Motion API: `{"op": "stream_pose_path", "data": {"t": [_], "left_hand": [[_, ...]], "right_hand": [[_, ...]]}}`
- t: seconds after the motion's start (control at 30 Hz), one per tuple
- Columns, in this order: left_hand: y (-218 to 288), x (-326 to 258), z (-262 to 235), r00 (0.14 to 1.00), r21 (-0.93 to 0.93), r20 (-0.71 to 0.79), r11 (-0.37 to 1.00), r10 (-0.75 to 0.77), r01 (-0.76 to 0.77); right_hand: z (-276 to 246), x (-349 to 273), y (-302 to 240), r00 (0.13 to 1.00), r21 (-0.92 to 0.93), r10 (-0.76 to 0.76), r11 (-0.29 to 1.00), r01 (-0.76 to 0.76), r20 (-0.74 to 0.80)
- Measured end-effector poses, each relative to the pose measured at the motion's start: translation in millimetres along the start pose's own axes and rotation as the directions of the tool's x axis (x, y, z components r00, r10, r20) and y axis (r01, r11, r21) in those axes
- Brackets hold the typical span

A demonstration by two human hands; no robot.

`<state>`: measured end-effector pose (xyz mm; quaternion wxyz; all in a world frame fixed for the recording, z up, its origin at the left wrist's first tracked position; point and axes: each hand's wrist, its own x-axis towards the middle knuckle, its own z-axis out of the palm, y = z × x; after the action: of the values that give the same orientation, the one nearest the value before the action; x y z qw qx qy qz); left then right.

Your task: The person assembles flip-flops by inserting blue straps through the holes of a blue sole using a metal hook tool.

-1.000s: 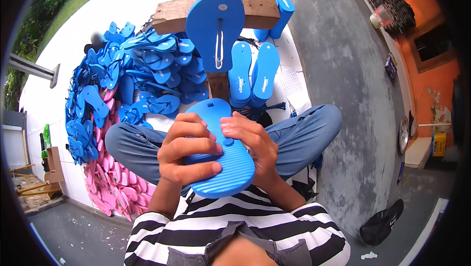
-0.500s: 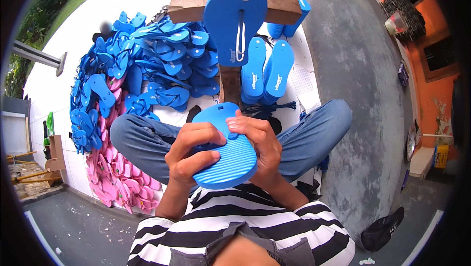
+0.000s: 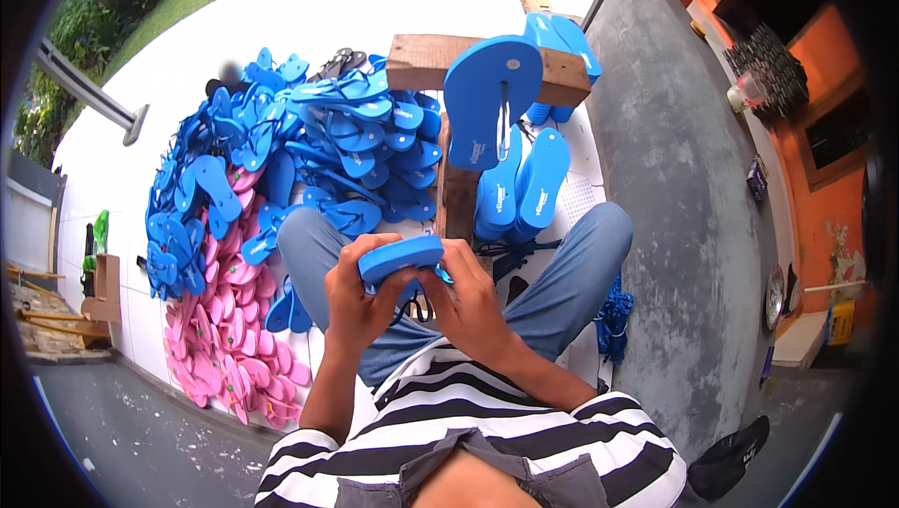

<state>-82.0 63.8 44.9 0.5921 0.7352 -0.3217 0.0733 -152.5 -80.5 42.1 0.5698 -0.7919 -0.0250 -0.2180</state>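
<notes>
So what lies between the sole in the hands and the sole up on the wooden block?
In the head view, an upright wooden post runs from the held sole up to the block bearing the other sole; stacked blue soles stand just right of it.

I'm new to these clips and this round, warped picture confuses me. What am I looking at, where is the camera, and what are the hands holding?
There is no machine here. A person wears a wide fisheye camera on the head, looking down, so straight edges bend near the rim. The striped shirt and jeans-clad legs are the wearer's own. The left hand and right hand together grip a blue flip-flop sole, seen edge-on. Ahead stands a wooden post with a crosspiece carrying another blue sole. On the white floor to the left lie a heap of blue flip-flops and a heap of pink ones.
</notes>
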Motion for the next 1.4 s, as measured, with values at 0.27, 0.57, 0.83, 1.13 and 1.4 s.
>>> {"op": "stream_pose_path", "data": {"t": [0.27, 0.57, 0.83, 1.13, 1.4], "left_hand": [[-24, 16, 15, 0.916, -0.386, 0.108, 0.833, -0.386, 0.397], [-69, 33, 25, 0.812, -0.462, 0.174, 0.682, -0.557, 0.567], [-117, 9, 18, 0.707, -0.65, 0.101, 0.492, -0.7, 0.58], [-142, 2, 11, 0.704, -0.546, 0.366, 0.472, -0.609, 0.692], [-159, -46, 52, 0.494, 0.059, 0.704, 0.735, -0.511, 0.676]], "right_hand": [[-22, 9, 33, 0.985, -0.073, 0.125, 0.99, -0.117, 0.119], [-20, -7, 104, 0.875, 0.413, 0.444, 0.772, -0.482, 0.191], [-41, -21, 129, 0.724, 0.133, 0.626, 0.723, -0.678, 0.288], [-86, -20, 153, 0.712, 0.197, 0.656, 0.686, -0.701, 0.252], [-103, -53, 207, 0.612, 0.331, 0.791, 0.582, -0.743, -0.016]]}}
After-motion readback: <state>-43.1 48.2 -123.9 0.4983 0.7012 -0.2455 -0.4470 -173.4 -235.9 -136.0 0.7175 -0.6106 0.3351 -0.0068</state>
